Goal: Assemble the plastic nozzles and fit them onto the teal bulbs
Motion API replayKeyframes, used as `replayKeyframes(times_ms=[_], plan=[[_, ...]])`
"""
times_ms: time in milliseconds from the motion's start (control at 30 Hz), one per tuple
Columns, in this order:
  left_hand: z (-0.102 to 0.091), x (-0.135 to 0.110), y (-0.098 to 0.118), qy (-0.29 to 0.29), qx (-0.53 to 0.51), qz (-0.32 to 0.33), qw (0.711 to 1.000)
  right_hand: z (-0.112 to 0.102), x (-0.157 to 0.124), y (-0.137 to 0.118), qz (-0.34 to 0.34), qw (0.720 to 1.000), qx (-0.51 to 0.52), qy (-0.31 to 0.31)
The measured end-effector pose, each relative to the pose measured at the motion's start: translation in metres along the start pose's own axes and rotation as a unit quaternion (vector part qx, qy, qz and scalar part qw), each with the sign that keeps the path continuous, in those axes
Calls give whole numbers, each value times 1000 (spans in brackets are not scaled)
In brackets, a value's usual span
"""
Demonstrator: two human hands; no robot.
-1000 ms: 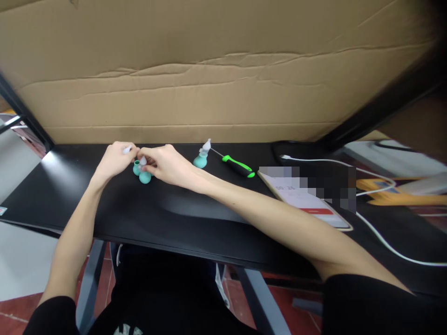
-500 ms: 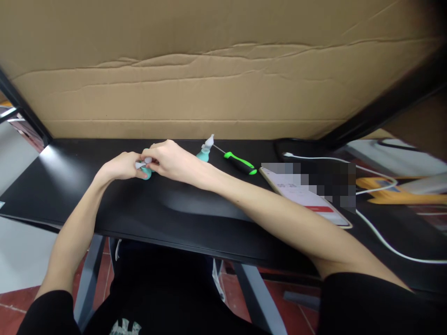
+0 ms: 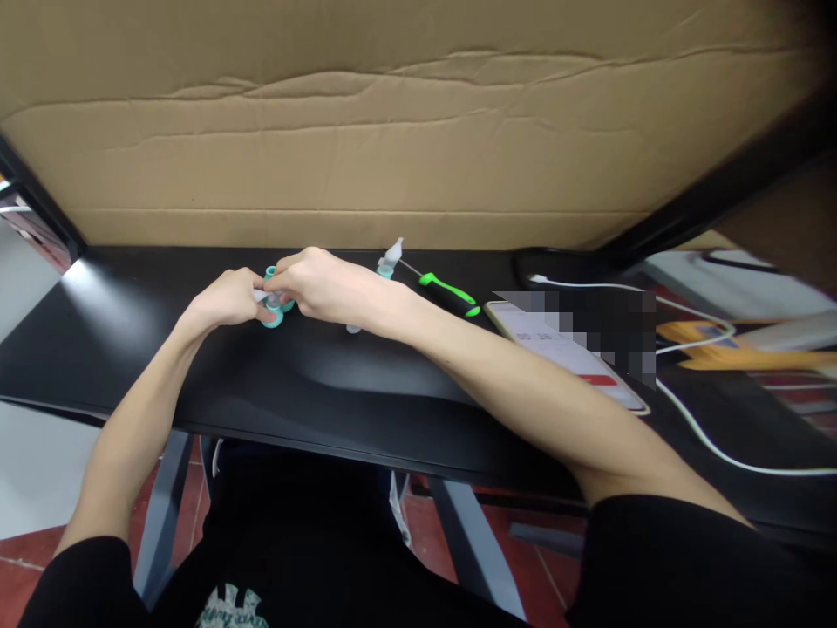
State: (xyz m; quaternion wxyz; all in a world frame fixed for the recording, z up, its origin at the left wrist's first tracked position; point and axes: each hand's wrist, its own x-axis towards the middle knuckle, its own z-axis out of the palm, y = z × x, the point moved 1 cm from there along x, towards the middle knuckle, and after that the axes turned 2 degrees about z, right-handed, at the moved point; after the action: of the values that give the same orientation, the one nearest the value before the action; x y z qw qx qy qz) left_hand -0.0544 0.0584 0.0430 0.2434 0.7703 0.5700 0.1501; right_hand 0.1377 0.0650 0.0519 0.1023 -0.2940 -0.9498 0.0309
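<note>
My left hand (image 3: pixel 227 298) is closed at the far left of the desk, its fingertips pinching a small teal rounded piece (image 3: pixel 271 317) with a whitish pointed part at its side. From the right, my right hand (image 3: pixel 314 281) meets it, fingers pressed together on the same piece; they cover much of it. A second object, a translucent white nozzle (image 3: pixel 393 254) on a teal base, stands behind my right forearm, which hides its lower part. Just below that forearm, a small clear round piece (image 3: pixel 353 329) peeks out on the desk.
A green and black screwdriver (image 3: pixel 450 294) lies right of the nozzle. Further right rests a phone (image 3: pixel 568 362) with a lit screen, partly pixelated. A white cable (image 3: pixel 706 436) and a yellow package (image 3: pixel 732 349) are beyond it. Cardboard (image 3: pixel 359 131) walls the back of the black desk (image 3: pixel 261 384).
The view has tilted slightly, so things sit higher. Both hands stay together on the teal piece, more of which now shows. The small clear piece has come into view below my right forearm.
</note>
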Motion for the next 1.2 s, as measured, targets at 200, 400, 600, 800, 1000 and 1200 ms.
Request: replayKeyframes(times_ms=[200,400,600,800,1000,1200], plan=[[3,1,0,-1,-3,4,1000,-6,-2,-13,23,997,-64,-30],[5,3,-1,13,-10,27,999,-10,-4,-27,49,994,-95,-39],[3,3,-1,19,-10,17,1000,-10,-3,-31,64,993,-89,-38],[0,1,2,14,-2,-1,1000,-8,-3,-32,82,994,-69,-26],[-3,0,2,-8,1,-10,1000,-3,0,-27,73,996,-51,-17],[-11,-5,2,-39,-17,39,998,-14,-3,-8,26,999,29,-13]])
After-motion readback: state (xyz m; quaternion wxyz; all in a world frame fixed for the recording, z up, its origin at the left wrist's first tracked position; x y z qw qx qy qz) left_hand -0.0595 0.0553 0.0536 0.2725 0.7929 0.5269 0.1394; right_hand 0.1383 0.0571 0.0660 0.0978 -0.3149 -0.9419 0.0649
